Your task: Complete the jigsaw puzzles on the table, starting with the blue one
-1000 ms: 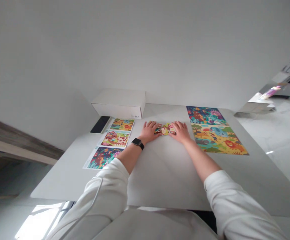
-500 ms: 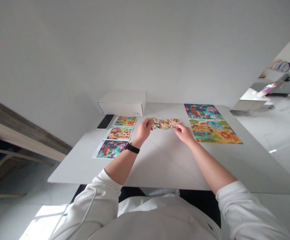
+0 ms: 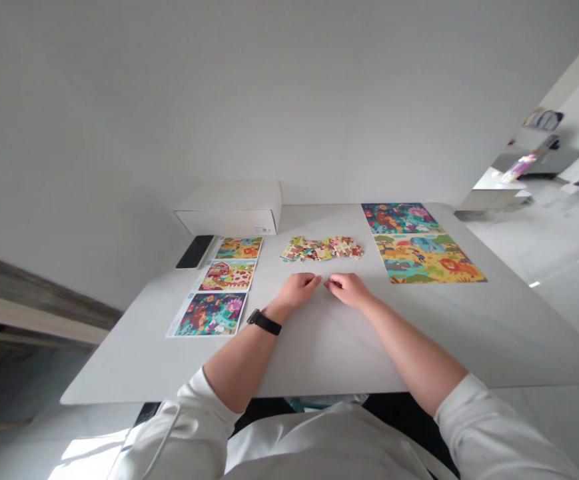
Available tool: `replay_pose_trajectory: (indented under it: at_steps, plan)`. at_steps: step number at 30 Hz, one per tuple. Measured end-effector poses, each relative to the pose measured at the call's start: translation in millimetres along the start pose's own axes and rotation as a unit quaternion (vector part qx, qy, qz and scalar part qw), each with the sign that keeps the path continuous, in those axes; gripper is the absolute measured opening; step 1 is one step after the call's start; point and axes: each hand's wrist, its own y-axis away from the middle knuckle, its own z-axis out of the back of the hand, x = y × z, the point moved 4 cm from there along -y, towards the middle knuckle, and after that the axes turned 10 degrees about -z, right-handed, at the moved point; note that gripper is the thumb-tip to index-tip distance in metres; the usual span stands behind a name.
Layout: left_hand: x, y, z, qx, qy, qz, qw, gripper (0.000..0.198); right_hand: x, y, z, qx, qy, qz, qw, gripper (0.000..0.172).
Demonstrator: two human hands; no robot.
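Note:
A loose heap of small, colourful jigsaw pieces (image 3: 322, 249) lies on the white table (image 3: 319, 353), a little beyond my hands. My left hand (image 3: 298, 289) rests on the tabletop with its fingers loosely curled, and a black watch (image 3: 264, 323) sits on that wrist. My right hand (image 3: 348, 289) lies next to it, fingertips nearly touching the left hand's. Neither hand touches the pieces, and both appear to hold nothing.
Left of the heap are three printed picture sheets (image 3: 226, 276), a black phone (image 3: 194, 252) and a white box (image 3: 228, 217). To the right lie two large, colourful animal scenes (image 3: 422, 243). The table's front edge (image 3: 319, 389) runs close to my body.
The pieces were held up between my hands and now lie in a heap on the table. Both hands have let go and moved toward me, and the view has shifted slightly.

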Motion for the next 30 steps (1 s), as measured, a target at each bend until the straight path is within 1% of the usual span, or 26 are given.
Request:
replay_pose_trajectory:
  at_steps: [6,10,12,14,15,17,19,20,23,25,26,28,30]
  plan:
    - [-7.2,4.1,-7.3,0.028,-0.049,-0.012,0.998,0.046,3.1,4.9,3.4,0.019,0.009,0.018,1.000,0.039]
    - [-6.8,6.0,-7.2,0.024,-0.039,-0.018,0.999,0.032,0.9,4.2,0.6,0.027,-0.005,0.033,0.999,0.025]
    - [-5.0,5.9,-6.7,0.017,-0.020,-0.018,0.999,0.029,-1.8,2.6,1.3,0.012,-0.023,0.050,0.998,0.027]
    - [-3.5,5.4,-5.9,0.002,-0.006,-0.017,1.000,0.030,-7.6,0.1,5.4,-0.020,-0.030,0.054,0.998,0.033]
    - [-3.1,5.0,-5.3,-0.008,-0.004,-0.015,1.000,0.031,-12.1,-1.8,8.9,-0.041,-0.028,0.046,0.998,0.035]
    - [-3.5,4.3,-4.7,-0.014,-0.005,-0.012,1.000,0.028,-24.9,-6.5,18.3,-0.085,-0.032,0.008,0.996,0.036]
    - [-5.5,4.0,-4.8,0.000,-0.010,-0.008,1.000,0.018,-41.3,-12.1,29.1,-0.120,-0.067,-0.057,0.989,0.035]
    - [-7.0,4.1,-4.8,0.009,-0.013,-0.007,1.000,0.019,-49.7,-14.9,34.1,-0.130,-0.100,-0.094,0.982,0.035]
    - [-11.1,4.6,-4.3,0.024,-0.022,-0.002,0.999,0.045,-67.9,-21.1,46.1,-0.146,-0.220,-0.175,0.949,0.033]
    - [-12.5,4.7,-4.0,0.025,-0.030,0.002,0.999,0.053,-70.2,-24.1,50.1,-0.138,-0.270,-0.200,0.932,0.028]
    - [-12.8,4.5,-4.1,0.024,-0.035,0.004,0.999,0.054,-68.2,-25.8,50.2,-0.123,-0.276,-0.209,0.930,0.024]
    - [-12.8,3.7,-4.2,0.023,-0.046,0.003,0.999,0.053,-59.5,-30.4,46.6,-0.077,-0.242,-0.219,0.942,0.019]
    - [-12.6,2.9,-4.2,0.024,-0.052,0.003,0.998,0.052,-46.7,-37.4,40.7,-0.051,-0.155,-0.205,0.965,0.015]
